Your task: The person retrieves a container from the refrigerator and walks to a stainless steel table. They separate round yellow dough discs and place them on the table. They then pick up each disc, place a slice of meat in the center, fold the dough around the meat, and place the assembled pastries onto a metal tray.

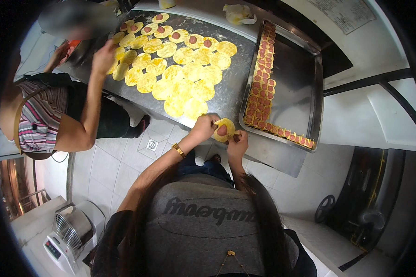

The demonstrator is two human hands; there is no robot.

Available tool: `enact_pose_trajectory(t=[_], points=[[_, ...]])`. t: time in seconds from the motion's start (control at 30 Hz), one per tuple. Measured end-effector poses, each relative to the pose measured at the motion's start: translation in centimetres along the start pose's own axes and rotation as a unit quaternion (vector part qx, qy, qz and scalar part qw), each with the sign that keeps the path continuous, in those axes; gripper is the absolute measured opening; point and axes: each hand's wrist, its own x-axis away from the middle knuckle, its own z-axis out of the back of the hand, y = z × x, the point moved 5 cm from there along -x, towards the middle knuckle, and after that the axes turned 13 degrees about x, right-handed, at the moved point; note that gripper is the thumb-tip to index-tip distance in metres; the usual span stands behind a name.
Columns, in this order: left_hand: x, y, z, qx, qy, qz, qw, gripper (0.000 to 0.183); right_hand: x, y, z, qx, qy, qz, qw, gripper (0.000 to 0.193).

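Between my two hands, just off the near edge of the steel table, is a round yellow dough disc with a lump of reddish-brown meat filling in its middle. My left hand pinches its left edge, a gold band on that wrist. At its right edge the fingers of my right hand are closed on the dough. Many more yellow dough discs lie overlapping on the table to the left, and several along the far row carry meat lumps.
Right of my hands stands a large metal tray, filled pieces lining its left and near sides. A co-worker at the left reaches over the discs, beside a metal bowl. A crumpled plastic bag lies behind. A dough mixer stands lower left.
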Motion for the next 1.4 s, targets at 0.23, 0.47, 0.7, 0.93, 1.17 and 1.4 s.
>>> enact_pose_trajectory(t=[0.23, 0.47, 0.7, 0.93, 1.17, 1.4], points=[[1.3, -1.5, -0.1, 0.162, -0.043, 0.0, 0.986, 0.035, -0.6, 2.3, -0.2, -0.238, -0.121, -0.133, 0.954, 0.033], [1.2, -1.3, -1.1, 0.128, -0.018, -0.059, 0.99, 0.026, -0.7, 2.1, -0.6, -0.109, -0.101, 0.001, 0.989, 0.022], [1.7, -2.2, -1.0, 0.38, -0.003, 0.008, 0.925, 0.014, -0.6, 0.4, -0.1, -0.245, -0.162, -0.064, 0.954, 0.022], [3.0, -1.8, -0.4, 0.435, 0.023, 0.019, 0.9, 0.014, -0.2, -1.1, -0.1, -0.217, -0.187, -0.051, 0.957, 0.023], [3.6, -1.8, 1.2, 0.346, 0.019, 0.131, 0.929, 0.018, -0.9, -1.7, -0.7, -0.113, -0.212, 0.02, 0.971, 0.025], [2.7, 0.0, 1.3, 0.095, 0.053, -0.136, 0.985, 0.02, -1.3, -3.0, -1.2, 0.047, -0.179, 0.133, 0.974, 0.024]])
